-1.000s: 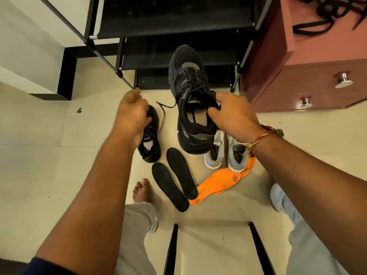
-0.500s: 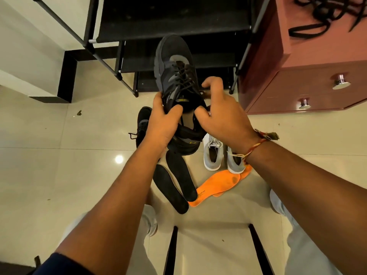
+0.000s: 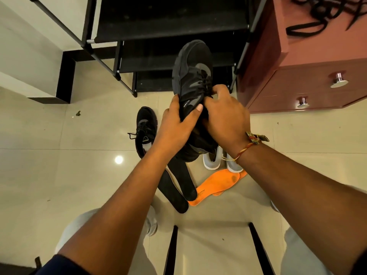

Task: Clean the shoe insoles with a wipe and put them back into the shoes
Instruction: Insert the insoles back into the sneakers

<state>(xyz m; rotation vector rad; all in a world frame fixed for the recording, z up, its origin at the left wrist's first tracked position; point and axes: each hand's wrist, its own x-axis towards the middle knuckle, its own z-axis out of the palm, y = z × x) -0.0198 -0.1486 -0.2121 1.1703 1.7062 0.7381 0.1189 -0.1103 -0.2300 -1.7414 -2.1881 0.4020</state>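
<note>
both hands are on one black shoe [image 3: 192, 76], held up in the air right in front of the black shoe rack [image 3: 168, 26], toe pointing at the rack. the left hand [image 3: 174, 126] grips its side near the collar, thumb pressed on the upper, and the right hand [image 3: 224, 116] is curled over the laces and tongue area. on the floor in front of the rack, under the held shoe: the other black shoe [image 3: 144, 128], two black insoles [image 3: 178, 181] side by side, two orange insoles [image 3: 216, 183] overlapping, and a grey pair of shoes [image 3: 211, 163] partly hidden by the right wrist. a reddish cabinet [image 3: 297, 86] stands just beside the rack
</note>
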